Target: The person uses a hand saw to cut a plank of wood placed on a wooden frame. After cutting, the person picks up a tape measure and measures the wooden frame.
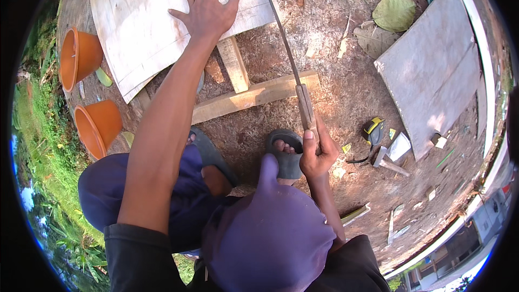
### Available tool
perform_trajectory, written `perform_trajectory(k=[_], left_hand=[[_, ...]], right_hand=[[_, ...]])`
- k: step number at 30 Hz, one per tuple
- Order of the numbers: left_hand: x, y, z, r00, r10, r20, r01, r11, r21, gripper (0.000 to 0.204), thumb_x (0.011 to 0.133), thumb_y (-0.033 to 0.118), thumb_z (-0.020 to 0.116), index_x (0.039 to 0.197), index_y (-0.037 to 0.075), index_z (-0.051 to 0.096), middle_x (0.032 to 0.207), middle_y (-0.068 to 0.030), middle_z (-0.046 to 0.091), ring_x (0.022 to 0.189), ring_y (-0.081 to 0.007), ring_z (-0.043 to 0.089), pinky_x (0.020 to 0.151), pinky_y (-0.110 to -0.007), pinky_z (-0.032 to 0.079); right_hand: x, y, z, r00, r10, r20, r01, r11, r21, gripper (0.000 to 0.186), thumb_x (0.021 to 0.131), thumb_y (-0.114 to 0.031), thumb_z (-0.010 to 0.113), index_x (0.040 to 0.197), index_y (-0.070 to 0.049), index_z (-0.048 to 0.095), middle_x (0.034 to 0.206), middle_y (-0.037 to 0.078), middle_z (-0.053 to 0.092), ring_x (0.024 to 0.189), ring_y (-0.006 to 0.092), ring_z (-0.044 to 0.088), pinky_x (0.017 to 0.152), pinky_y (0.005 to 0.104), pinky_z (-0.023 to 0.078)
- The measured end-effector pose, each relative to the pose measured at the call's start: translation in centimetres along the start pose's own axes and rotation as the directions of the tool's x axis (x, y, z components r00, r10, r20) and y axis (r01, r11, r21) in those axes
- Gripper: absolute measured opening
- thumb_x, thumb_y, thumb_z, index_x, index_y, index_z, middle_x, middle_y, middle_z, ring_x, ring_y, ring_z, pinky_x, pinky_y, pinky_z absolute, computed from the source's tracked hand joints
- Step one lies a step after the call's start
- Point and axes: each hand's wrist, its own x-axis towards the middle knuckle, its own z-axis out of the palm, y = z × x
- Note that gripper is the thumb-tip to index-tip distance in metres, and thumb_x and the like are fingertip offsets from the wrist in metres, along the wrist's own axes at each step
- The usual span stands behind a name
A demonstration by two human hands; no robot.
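My left hand [210, 13] lies flat with spread fingers on a pale plywood sheet [138, 16] at the upper left. My right hand [319, 154] is wrapped round the wooden handle of a handsaw [286, 48]. Its long, thin blade shows edge-on, so its teeth cannot be made out. The blade runs away from me along the sheet's right edge, and its far end leaves the picture. Beneath the sheet, a wooden batten [233, 65] meets a crosswise wooden beam [254, 96], over which the saw's near end passes.
Two orange pots [111, 121] lie tipped at the left. To the right are a yellow-black tape measure [373, 131], a hammer [392, 166] and a grey board [435, 70]. Large leaves [394, 12] lie at the far right. My sandalled feet [285, 154] are close behind the beam.
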Motion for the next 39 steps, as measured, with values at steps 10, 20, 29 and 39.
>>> perform_trajectory(k=[10,20,29,39], left_hand=[[0.3,0.3,-0.2,1.0,-0.003,0.023,0.004,1.0,-0.022,0.088,0.093,0.081,0.04,0.164,0.03,0.029,0.173,-0.0128,0.017,0.16,-0.0378,0.008,0.113,-0.085,-0.001],[0.1,1.0,-1.1,0.994,-0.049,0.097,0.049,0.999,-0.001,0.089,0.093,0.081,0.039,0.165,0.029,0.029,0.174,-0.0123,0.014,0.16,-0.0376,0.006,0.114,-0.084,0.0],[0.2,1.0,-1.6,0.985,-0.1,0.14,0.101,0.995,0.002,0.089,0.094,0.08,0.038,0.165,0.027,0.028,0.174,-0.0136,0.012,0.16,-0.0391,0.004,0.113,-0.084,-0.001],[0.7,0.1,-1.6,0.979,-0.168,0.116,0.174,0.984,-0.042,0.089,0.095,0.078,0.039,0.166,0.025,0.025,0.174,-0.0141,0.011,0.16,-0.0405,0.001,0.112,-0.085,-0.003]], right_hand=[[-1.3,0.8,-0.1,0.996,-0.086,-0.024,0.086,0.996,-0.029,0.044,0.096,-0.016,0.062,0.133,0.009,0.064,0.085,0.017,0.075,0.065,0.0151,0.066,0.06,0.0286,0.05],[-1.9,0.7,-1.1,0.999,-0.037,-0.034,0.037,0.999,0.02,0.042,0.093,-0.01,0.066,0.131,0.007,0.066,0.09,0.017,0.077,0.079,0.0242,0.078,0.071,0.0313,0.06],[-5.2,2.9,-2.4,0.991,-0.122,-0.053,0.123,0.992,-0.001,0.043,0.095,-0.017,0.065,0.13,0.006,0.067,0.093,0.021,0.077,0.072,0.0246,0.076,0.067,0.0324,0.057],[-5.2,1.0,-4.3,0.996,-0.079,-0.032,0.079,0.997,-0.028,0.044,0.093,-0.014,0.066,0.132,0.006,0.066,0.08,0.015,0.074,0.061,0.0221,0.069,0.059,0.0319,0.052]])
